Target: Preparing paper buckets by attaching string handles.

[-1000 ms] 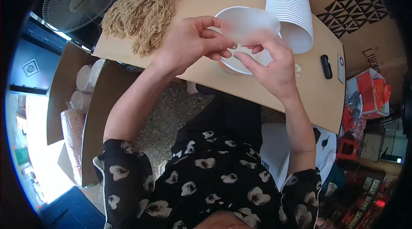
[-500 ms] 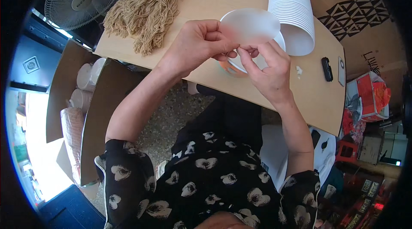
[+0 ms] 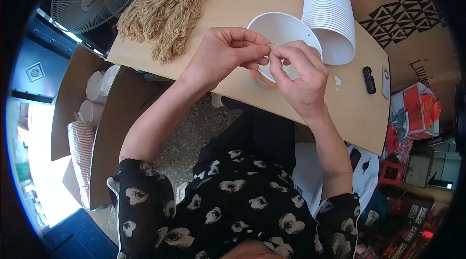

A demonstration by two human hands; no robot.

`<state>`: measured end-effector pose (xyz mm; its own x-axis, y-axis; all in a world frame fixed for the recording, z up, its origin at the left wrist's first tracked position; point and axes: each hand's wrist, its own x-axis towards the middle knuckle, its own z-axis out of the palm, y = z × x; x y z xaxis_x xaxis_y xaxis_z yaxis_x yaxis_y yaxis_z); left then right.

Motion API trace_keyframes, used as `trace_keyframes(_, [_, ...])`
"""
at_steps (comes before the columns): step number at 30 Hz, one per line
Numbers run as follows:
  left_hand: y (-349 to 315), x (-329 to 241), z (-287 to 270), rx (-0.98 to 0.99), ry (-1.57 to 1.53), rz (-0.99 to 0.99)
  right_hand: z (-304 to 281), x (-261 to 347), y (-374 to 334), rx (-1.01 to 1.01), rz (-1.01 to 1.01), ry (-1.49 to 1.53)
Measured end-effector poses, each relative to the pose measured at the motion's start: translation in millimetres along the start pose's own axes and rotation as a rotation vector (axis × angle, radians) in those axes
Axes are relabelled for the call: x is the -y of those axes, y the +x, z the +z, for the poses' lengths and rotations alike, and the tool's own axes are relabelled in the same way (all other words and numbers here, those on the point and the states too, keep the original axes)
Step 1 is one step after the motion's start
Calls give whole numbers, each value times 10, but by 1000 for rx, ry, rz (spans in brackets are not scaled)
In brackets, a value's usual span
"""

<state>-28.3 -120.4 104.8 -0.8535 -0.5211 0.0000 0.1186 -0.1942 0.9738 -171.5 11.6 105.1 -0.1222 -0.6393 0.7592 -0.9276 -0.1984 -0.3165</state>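
Observation:
My left hand (image 3: 233, 54) and my right hand (image 3: 302, 75) meet above the near side of a white paper tub (image 3: 284, 22), thumbs and forefingers pinched together. A short bit of tan cord (image 3: 273, 46) shows between their fingertips, and both hands grip it. Most of it is hidden by the fingers. The tub stands upright on the table, with orange on its outer side and a small dark hole near its rim on the right. A heap of tan cords (image 3: 172, 11) lies at the far left of the table.
Stacked white tubs (image 3: 330, 18) lie on their side at the back right. A black object (image 3: 369, 80), a small card (image 3: 386, 82) and white scraps (image 3: 337, 81) lie on the right of the table (image 3: 359, 118). A cardboard box (image 3: 114, 128) with cups stands left, below a fan (image 3: 94, 0).
A hazy pale oval over the tub's upper part is gone, so its inside and rim now show. My fingertips have shifted slightly, and the bit of cord between them is visible.

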Motion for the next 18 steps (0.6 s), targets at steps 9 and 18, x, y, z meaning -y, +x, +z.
trace_keyframes(9, [3, 18, 49, -23, 40, 46, -63, 45, 30, 81, 312, 335])
trace_keyframes(18, [14, 134, 59, -53, 102, 178, -120, -3, 48, 203, 497, 459])
